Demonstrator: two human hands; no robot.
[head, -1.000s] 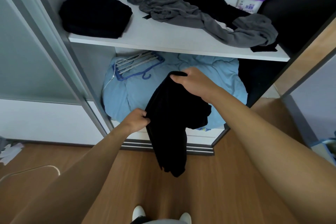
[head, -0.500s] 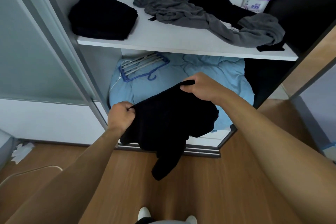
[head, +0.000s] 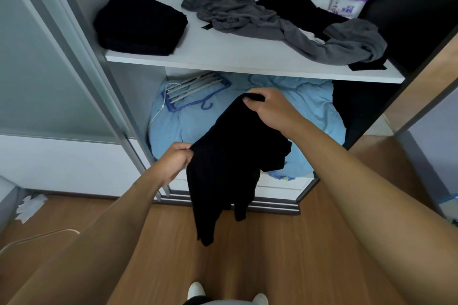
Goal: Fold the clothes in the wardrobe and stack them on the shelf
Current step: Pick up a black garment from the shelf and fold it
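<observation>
Black garment (head: 230, 163) hangs in front of the open wardrobe, below the shelf (head: 247, 67) and above the wooden floor (head: 247, 255), with both hands gripping its upper edge. At far left, crumpled white paper (head: 31, 207) lies on the floor by the wall. A folded black stack (head: 140, 26) sits on the shelf's left end. Lower down, the left hand (head: 174, 162) pinches the garment's left edge, fingers curled into the cloth. Blue and grey hangers (head: 195, 91) lie on light blue bedding (head: 314, 106) in the lower compartment. The right hand (head: 269, 110), higher and further in, grips the garment's top corner with curled fingers. Above it, a crumpled grey garment (head: 285, 27) sprawls across the shelf's right half, tangled with another black piece (head: 297, 10). A purple-lidded tub (head: 345, 3) stands in the back right corner.
</observation>
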